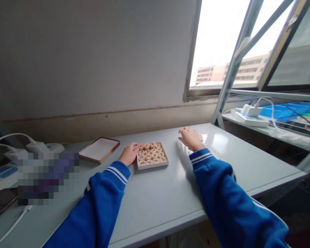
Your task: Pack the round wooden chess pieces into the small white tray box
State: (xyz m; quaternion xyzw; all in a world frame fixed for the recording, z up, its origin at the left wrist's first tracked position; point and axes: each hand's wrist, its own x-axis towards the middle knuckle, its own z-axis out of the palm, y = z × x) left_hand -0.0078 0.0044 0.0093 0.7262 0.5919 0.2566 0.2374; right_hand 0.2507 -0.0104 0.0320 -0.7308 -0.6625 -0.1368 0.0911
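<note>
A shallow box [153,166] filled with rows of round wooden Chinese chess pieces [151,155] lies on the grey table. Most of the visible pieces carry black characters; several at the back are red. My left hand [129,154] holds the box at its left side, fingers bent at the back left corner. Off to the right, my right hand [190,138] is above the tabletop with fingers apart and nothing seen in it. Just beyond that hand, a few more chess pieces [201,138] show, partly hidden by it.
The box lid [100,149] lies inner side up, left of my left hand. Power strips with white plugs [36,147], a blurred patch and a dark phone [2,203] are at far left. A metal frame post [228,79] stands at the table's back right corner, near the window.
</note>
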